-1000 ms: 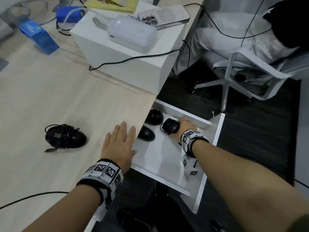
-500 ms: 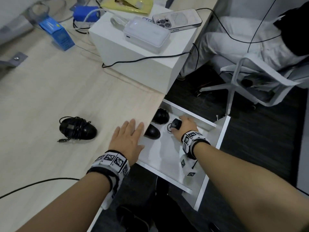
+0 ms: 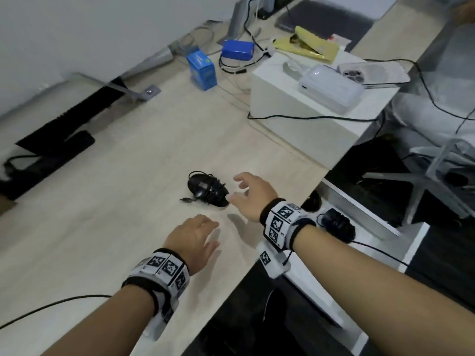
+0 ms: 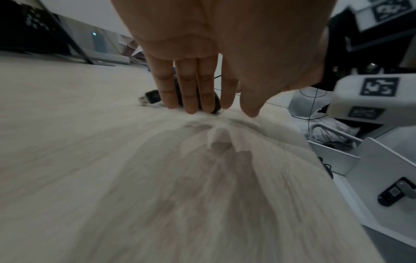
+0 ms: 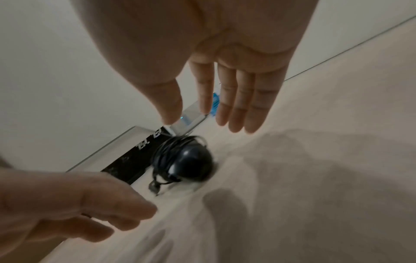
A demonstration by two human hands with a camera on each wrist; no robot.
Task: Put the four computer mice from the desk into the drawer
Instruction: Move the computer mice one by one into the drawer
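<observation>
One black mouse with its cable wound round it lies on the light wooden desk. My right hand hovers open just right of it, fingers spread, not touching. My left hand hangs open low over the desk, nearer to me. The white drawer stands open at the desk's right edge. Inside it lies a cable-wrapped black mouse, and another dark mouse shows partly behind my right wrist.
A white box with a white case and a phone on top stands at the back right. Blue boxes, cables and a yellow bag lie farther back. A black keyboard sits at the left. An office chair stands beyond the drawer.
My right hand let go of the mouse in the drawer and swung left over the desk to the remaining mouse. My left hand lifted off the desk edge. The head view turned left.
</observation>
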